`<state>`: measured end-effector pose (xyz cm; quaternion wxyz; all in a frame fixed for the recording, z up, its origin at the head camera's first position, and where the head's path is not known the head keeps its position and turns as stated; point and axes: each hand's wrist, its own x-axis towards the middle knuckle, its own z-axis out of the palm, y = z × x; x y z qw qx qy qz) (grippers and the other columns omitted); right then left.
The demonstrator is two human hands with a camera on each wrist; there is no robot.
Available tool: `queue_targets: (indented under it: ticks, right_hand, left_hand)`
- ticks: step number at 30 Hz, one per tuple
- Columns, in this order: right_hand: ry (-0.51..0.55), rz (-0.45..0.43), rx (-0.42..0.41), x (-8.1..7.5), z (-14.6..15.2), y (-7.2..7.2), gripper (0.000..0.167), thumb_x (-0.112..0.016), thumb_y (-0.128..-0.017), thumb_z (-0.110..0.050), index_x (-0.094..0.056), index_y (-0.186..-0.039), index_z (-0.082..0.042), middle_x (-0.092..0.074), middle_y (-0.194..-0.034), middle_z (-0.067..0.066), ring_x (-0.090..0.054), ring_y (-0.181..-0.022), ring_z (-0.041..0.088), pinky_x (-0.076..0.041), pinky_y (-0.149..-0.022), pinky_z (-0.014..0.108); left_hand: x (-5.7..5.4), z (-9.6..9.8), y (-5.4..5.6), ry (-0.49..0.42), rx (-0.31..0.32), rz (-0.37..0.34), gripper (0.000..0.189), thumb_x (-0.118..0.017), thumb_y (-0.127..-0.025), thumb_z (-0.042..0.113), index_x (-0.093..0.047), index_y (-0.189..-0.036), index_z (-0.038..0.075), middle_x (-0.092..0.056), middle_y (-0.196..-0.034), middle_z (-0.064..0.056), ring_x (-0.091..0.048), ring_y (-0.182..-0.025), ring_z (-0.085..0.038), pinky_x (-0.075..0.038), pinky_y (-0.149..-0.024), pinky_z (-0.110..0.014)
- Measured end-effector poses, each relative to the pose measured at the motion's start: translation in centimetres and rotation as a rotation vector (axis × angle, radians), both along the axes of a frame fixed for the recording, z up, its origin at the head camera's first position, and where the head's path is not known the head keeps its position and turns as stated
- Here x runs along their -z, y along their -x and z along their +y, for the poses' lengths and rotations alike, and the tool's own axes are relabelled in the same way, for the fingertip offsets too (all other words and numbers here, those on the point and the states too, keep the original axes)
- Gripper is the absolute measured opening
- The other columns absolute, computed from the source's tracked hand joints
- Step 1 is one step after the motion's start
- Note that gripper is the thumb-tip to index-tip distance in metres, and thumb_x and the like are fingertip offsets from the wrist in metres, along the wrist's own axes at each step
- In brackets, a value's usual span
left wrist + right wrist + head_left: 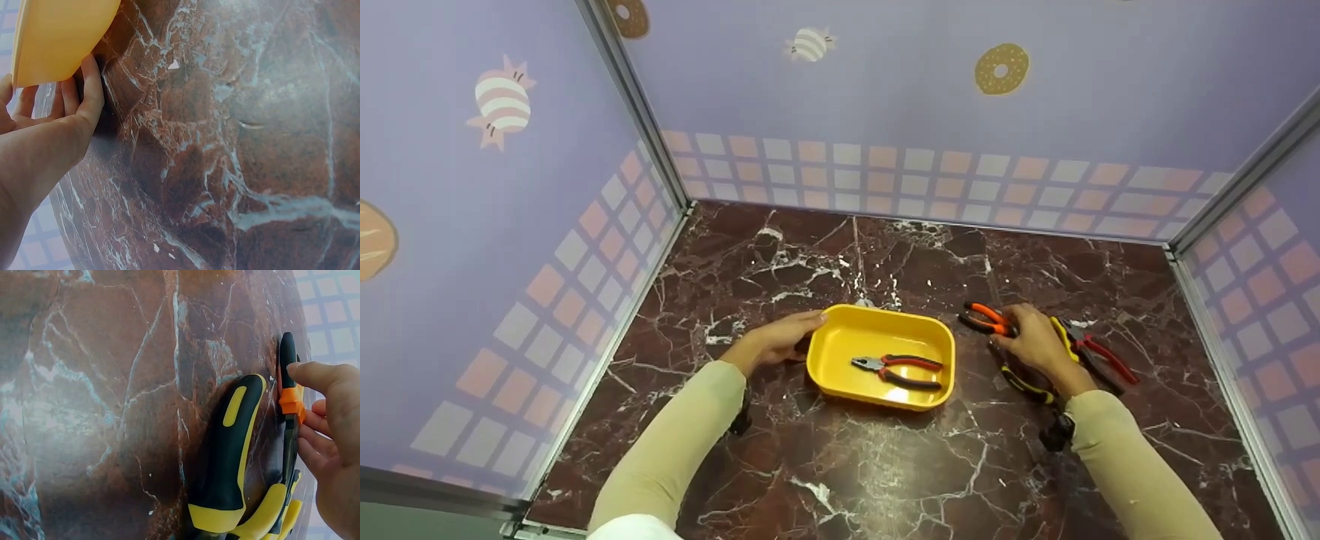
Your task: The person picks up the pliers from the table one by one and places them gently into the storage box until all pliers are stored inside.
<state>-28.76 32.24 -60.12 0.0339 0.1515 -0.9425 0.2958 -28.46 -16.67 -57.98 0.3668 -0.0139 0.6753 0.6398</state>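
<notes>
My left hand (pixel 776 339) grips the left end of a yellow plastic bin (pixel 840 341), thumb at the rim and fingers against the outer wall. In the left wrist view that hand (pixel 56 126) curls at the corner of the bin (pixel 67 39). Inside the bin lies one pair of red-and-black pliers (pixel 870 364). To the right of it, my right hand (pixel 1039 345) pinches orange-and-black pliers (pixel 996 327). The right wrist view shows the thumb of this hand (pixel 334 422) on a handle of those pliers (pixel 291 400), with the fingertips behind.
Black-and-yellow pliers (pixel 1027 386) lie just below the right hand. Beyond its wrist are a yellow-handled tool (pixel 1065 339) and another red-and-black pair of pliers (pixel 1110 358), partly overlapping. Patterned panels (pixel 930 97) wall in the dark marble surface (pixel 840 465) at back and sides.
</notes>
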Motion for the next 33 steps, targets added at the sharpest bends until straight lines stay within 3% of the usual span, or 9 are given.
queue_targets:
  ticks: [13, 21, 33]
  right_hand:
    - [0.001, -0.003, 0.04, 0.8, 0.6, 0.1, 0.035, -0.082, -0.091, -0.002, -0.071, -0.124, 0.006, -0.072, -0.114, 0.025, -0.067, -0.104, 0.044, -0.052, -0.092, 0.061]
    - [-0.002, 0.094, 0.064, 1.5, 0.5, 0.1, 0.035, -0.084, -0.086, 0.001, -0.073, -0.119, 0.007, -0.073, -0.111, 0.026, -0.066, -0.106, 0.047, -0.05, -0.093, 0.061]
    - [-0.007, 0.081, 0.072, 1.8, -0.2, 0.3, 0.037, -0.083, -0.087, 0.0, -0.072, -0.121, 0.007, -0.07, -0.116, 0.028, -0.063, -0.111, 0.049, -0.049, -0.096, 0.063]
  left_hand:
    - [0.3, 0.4, 0.2, 0.0, -0.002, -0.007, 0.052, -0.046, -0.115, 0.041, -0.044, -0.163, 0.021, -0.062, -0.141, -0.011, -0.064, -0.119, -0.025, -0.057, -0.099, -0.046]
    - [0.4, 0.4, 0.3, 0.003, 0.018, 0.017, 0.053, -0.045, -0.116, 0.04, -0.04, -0.165, 0.02, -0.06, -0.145, -0.01, -0.064, -0.122, -0.026, -0.057, -0.1, -0.049]
    - [0.6, 0.1, 0.2, -0.005, -0.021, 0.005, 0.051, -0.044, -0.116, 0.038, -0.042, -0.163, 0.018, -0.058, -0.148, -0.012, -0.06, -0.126, -0.027, -0.054, -0.104, -0.051]
